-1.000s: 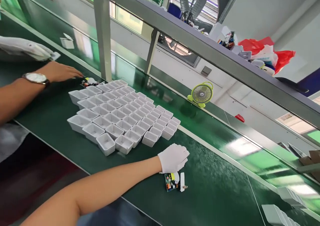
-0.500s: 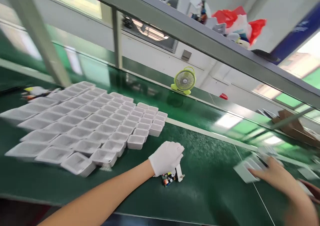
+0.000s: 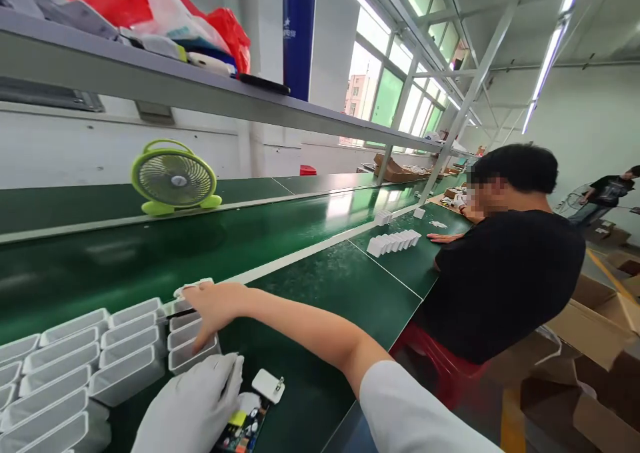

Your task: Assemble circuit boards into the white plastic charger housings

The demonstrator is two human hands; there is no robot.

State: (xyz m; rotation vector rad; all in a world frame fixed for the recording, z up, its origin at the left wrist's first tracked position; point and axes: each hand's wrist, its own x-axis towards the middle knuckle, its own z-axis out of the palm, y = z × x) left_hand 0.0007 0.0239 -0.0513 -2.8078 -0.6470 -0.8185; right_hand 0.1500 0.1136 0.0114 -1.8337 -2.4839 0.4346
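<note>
My left hand (image 3: pixel 193 409), in a white glove, lies curled over a small circuit board (image 3: pixel 243 429) at the near edge of the green belt (image 3: pixel 320 286). A white plug piece (image 3: pixel 269 386) rests just right of it. My bare right hand (image 3: pixel 215 305) reaches across and is hooked over a short row of white plastic housings (image 3: pixel 187 343), its fingers hanging down their side. That row butts against the right end of the large block of white housings (image 3: pixel 75 366).
A small green fan (image 3: pixel 174 178) stands on the far strip. A co-worker in a black shirt (image 3: pixel 500 279) sits on a red stool (image 3: pixel 440 366) to my right, with more white housings (image 3: pixel 395 243) before them. Cardboard boxes (image 3: pixel 600 333) stand at right; a shelf (image 3: pixel 150 83) runs overhead.
My head has turned right. My right hand came back from the right with a row of white housings, now set against the big block. My left hand stays on the circuit board.
</note>
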